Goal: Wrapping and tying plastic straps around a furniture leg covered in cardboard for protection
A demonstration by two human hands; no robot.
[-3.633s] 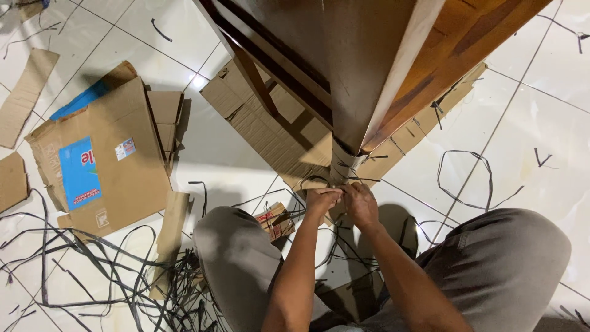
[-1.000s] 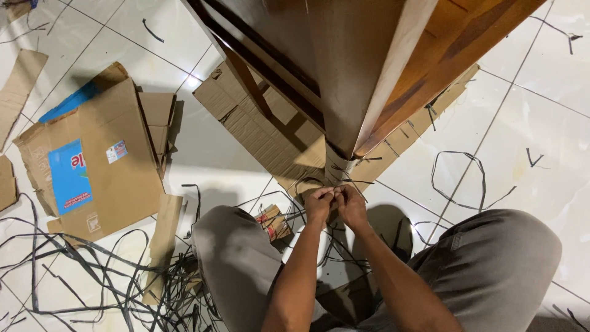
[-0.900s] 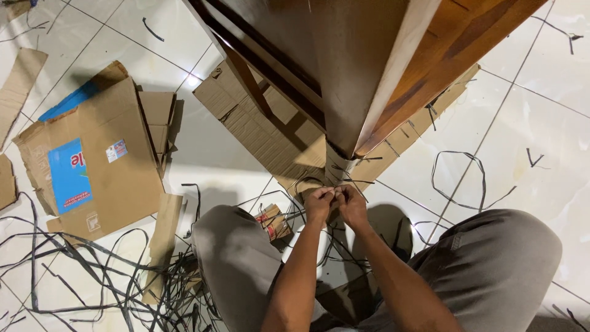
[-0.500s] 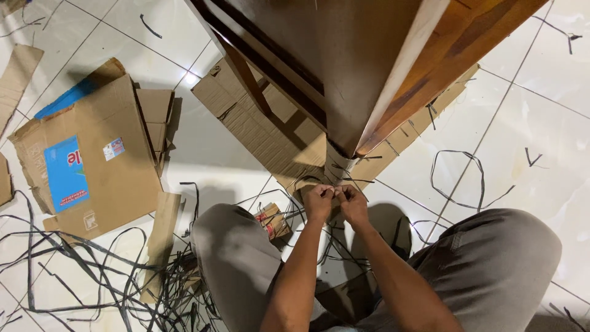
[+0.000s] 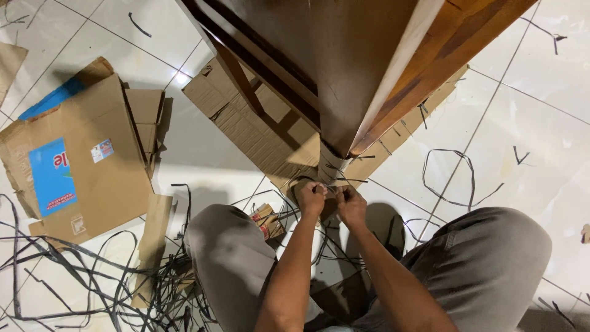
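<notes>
You are pinching the black strap (image 5: pixel 335 183) between both fists at the cardboard-wrapped leg (image 5: pixel 332 165) of the wooden furniture (image 5: pixel 344 74), near the picture's centre. Your left hand (image 5: pixel 311 198) is closing tight on the strap, and your right hand (image 5: pixel 350 204), just at its 3 o'clock, is clamping the other end. Keep both hands close to the leg, I would judge, pulling evenly. Loose straps (image 5: pixel 74 270) are lying at 8 o'clock on the floor (image 5: pixel 541 123).

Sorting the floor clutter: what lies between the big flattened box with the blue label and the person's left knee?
In the head view, a narrow cardboard strip and tangled black straps.
</notes>
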